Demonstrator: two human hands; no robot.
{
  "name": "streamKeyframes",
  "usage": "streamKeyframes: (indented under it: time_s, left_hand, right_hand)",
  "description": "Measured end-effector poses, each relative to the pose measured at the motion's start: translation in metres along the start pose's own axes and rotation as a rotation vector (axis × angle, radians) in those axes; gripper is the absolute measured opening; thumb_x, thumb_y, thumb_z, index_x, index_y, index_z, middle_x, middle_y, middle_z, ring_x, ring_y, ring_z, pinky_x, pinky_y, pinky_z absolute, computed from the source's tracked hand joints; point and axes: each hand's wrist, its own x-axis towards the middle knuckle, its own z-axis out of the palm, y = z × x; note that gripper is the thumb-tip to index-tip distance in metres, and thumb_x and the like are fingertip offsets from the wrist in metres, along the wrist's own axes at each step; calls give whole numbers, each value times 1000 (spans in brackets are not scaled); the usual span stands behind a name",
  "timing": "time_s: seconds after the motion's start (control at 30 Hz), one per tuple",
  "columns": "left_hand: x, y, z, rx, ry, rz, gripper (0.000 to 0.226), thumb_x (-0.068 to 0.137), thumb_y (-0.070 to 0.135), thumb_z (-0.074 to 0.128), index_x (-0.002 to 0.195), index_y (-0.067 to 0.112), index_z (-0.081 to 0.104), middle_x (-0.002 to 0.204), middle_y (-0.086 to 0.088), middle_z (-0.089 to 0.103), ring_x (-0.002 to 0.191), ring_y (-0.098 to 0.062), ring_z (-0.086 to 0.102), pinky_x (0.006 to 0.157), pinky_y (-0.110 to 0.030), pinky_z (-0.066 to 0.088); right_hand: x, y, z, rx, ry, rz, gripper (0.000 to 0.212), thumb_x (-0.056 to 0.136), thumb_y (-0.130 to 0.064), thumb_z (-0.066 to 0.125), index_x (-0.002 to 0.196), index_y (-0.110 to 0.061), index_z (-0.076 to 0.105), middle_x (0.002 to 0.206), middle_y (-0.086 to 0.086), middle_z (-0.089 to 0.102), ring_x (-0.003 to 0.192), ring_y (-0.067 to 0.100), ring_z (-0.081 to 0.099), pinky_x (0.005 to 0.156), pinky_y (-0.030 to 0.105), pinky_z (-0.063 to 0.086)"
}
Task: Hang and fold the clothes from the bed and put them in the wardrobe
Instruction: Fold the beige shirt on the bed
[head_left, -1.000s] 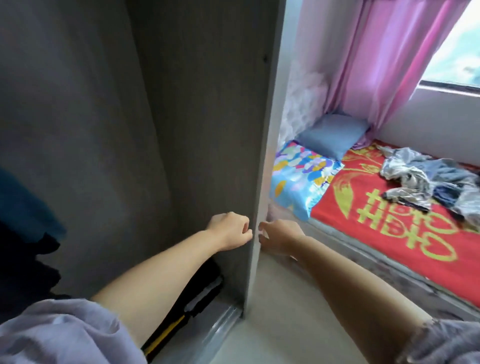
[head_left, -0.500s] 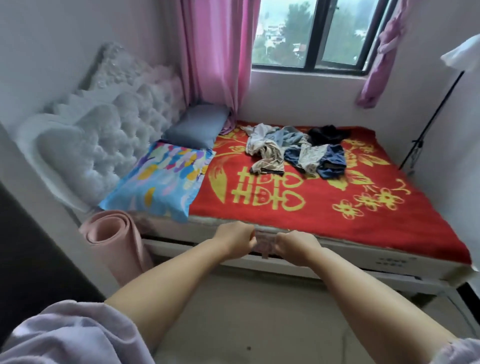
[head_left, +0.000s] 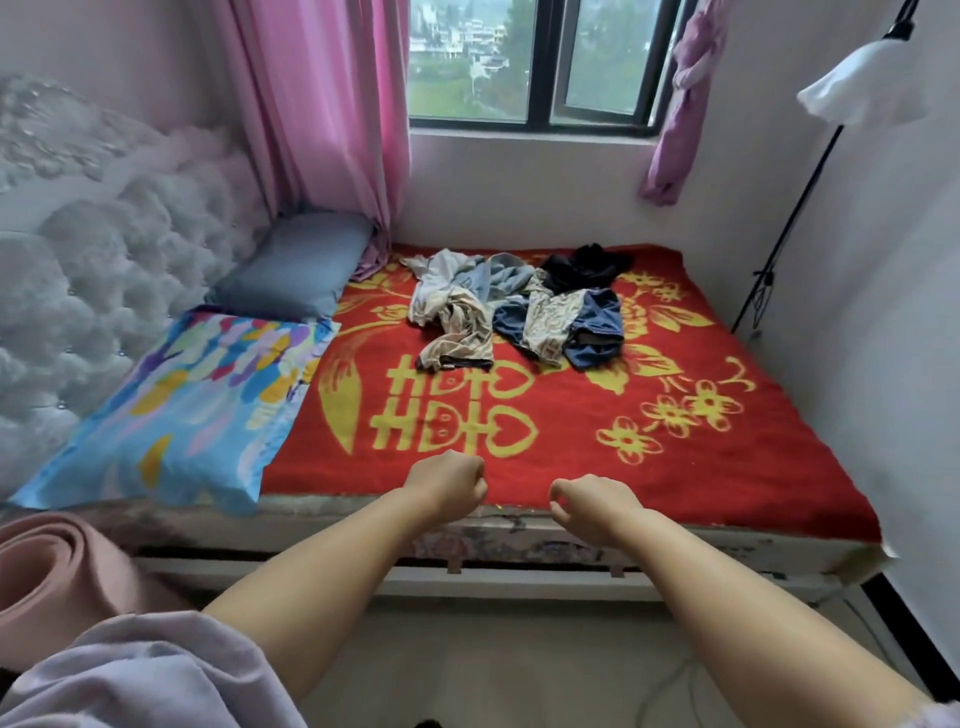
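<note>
Awaiting sorting: a heap of clothes (head_left: 519, 312) on the bed (head_left: 571, 538), lying on the red blanket (head_left: 727, 467) toward the window side, well apart from the near edge where the hands are. Landmark for all positions below: this heap.

Items, left to right:

- Rolled pink mat (head_left: 57, 582): on the floor, far left of and nearer than the heap.
- Tufted headboard (head_left: 104, 291): far left of the heap.
- Patterned pillow (head_left: 197, 405): left of and nearer than the heap.
- Grey-blue pillow (head_left: 296, 270): just left of the heap, at its far end.
- Pink curtain (head_left: 332, 114): behind and left of the heap.
- Left hand (head_left: 447, 483): nearer than the heap, over the blanket's near edge; fingers curled into a fist, holding nothing.
- Right hand (head_left: 597, 501): nearer than the heap and slightly to its right; fingers loosely curled with a small gap at thumb and forefinger, holding nothing.
- Floor lamp (head_left: 862, 88): far right of the heap, against the wall.

Progress, as a judgement: the heap shows several garments, light, patterned, blue and black, all crumpled and tangled together; none looks folded or hung. The wardrobe is out of view, so anything already stored cannot be told. By appearances nearly all of the work remains: reach across the blanket, lift one garment free, fold or hang it, carry it off.
</note>
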Motion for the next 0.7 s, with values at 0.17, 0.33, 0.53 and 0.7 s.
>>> streamKeyframes:
  time_s: [0.17,0.33,0.53,0.7]
  left_hand:
    - [102,-10,3,7,-60,25,28,97,27,40,101,10,62,91,-5,64,72,-23,56,52,-28,39]
    - [210,-11,-4,41,-158,85,27,96,24,40,99,9,62,95,-6,65,79,-24,60,62,-35,51]
    - [313,-17,-16,77,-229,98,28,95,21,39,103,7,61,98,-8,64,82,-27,59,59,-28,41]
    - [378,-39,-1,50,-288,27,28,95,21,38,104,9,62,99,-6,65,87,-25,62,66,-34,49]
  right_hand:
    - [77,42,-15,-4,-10,29,33,99,-33,35,117,-18,58,108,5,67,93,26,63,69,32,47]
    - [151,106,-34,10,-77,142,32,99,-29,34,116,-15,57,107,7,66,92,28,62,69,33,48]
    - [229,163,-38,47,-146,254,32,99,-30,34,119,-18,56,115,7,63,102,28,60,78,35,47]
    - [305,191,-23,63,-206,196,33,98,-30,35,120,-18,57,119,7,63,108,29,60,83,35,49]
